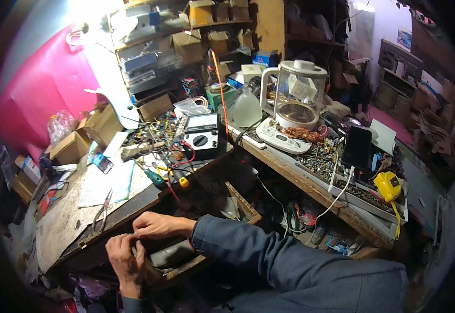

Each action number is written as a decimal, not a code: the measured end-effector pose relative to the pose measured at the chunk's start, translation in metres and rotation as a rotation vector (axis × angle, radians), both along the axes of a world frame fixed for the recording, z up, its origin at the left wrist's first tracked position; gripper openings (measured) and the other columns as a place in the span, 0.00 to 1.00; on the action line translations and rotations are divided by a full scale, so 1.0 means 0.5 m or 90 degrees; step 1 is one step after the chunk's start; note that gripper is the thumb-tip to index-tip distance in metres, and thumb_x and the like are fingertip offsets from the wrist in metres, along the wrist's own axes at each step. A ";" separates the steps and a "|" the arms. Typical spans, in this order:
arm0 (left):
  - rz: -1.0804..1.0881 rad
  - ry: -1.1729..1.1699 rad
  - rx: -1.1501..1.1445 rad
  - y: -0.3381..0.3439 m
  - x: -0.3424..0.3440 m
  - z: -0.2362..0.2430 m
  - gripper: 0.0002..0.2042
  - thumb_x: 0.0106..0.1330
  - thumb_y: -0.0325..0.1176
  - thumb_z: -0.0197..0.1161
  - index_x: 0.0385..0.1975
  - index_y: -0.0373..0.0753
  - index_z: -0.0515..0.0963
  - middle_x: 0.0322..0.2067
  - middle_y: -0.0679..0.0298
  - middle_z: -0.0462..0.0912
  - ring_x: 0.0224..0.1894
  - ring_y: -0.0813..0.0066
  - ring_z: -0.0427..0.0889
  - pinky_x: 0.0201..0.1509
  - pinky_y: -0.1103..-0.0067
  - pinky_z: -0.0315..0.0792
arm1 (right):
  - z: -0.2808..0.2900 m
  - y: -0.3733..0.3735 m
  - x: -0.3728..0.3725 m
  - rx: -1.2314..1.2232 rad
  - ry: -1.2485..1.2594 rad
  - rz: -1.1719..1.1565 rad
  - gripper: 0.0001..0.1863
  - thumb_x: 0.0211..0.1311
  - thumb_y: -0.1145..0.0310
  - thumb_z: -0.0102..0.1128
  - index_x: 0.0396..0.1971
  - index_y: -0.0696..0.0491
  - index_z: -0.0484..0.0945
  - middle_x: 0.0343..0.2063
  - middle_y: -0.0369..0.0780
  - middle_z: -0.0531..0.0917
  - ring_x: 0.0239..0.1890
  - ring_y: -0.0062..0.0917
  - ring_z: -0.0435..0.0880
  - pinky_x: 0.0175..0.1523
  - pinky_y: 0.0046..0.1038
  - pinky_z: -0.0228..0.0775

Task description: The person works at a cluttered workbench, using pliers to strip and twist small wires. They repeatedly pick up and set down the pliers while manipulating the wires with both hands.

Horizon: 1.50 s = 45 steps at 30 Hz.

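My left hand (pixel 125 259) and my right hand (pixel 157 225) meet just off the front edge of the left workbench, above an open wooden drawer (pixel 248 207). Both have their fingers curled and pressed together at the tips. Whatever they pinch, if anything, is hidden by the fingers. On the bench edge close by lie long-nosed pliers (pixel 102 213) with their handles apart. Behind them a white paper sheet (pixel 99 185) is spread out. An analog multimeter (pixel 202 140) with red and black leads stands farther back, near a green-handled screwdriver (pixel 155 179).
On the right bench stand a glass kettle (pixel 299 96) and its white control base (pixel 281 136), beside loose screws (pixel 321 156). A black phone (pixel 357 147) and a yellow tape measure (pixel 387 187) lie at its right end. White cables (pixel 337 201) hang over the edge.
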<state>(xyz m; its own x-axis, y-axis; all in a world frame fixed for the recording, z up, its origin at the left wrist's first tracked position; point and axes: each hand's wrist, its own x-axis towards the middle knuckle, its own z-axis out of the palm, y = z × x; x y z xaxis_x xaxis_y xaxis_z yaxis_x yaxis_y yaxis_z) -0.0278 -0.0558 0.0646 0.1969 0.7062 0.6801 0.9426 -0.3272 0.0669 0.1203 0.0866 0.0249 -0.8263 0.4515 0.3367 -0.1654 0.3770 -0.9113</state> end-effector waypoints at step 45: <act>-0.029 -0.371 -0.222 -0.053 0.031 -0.166 0.08 0.65 0.34 0.66 0.32 0.36 0.86 0.28 0.49 0.85 0.32 0.50 0.87 0.35 0.64 0.77 | 0.441 0.029 0.588 0.620 -0.866 -0.759 0.08 0.58 0.67 0.67 0.34 0.54 0.88 0.35 0.49 0.88 0.42 0.42 0.89 0.48 0.42 0.79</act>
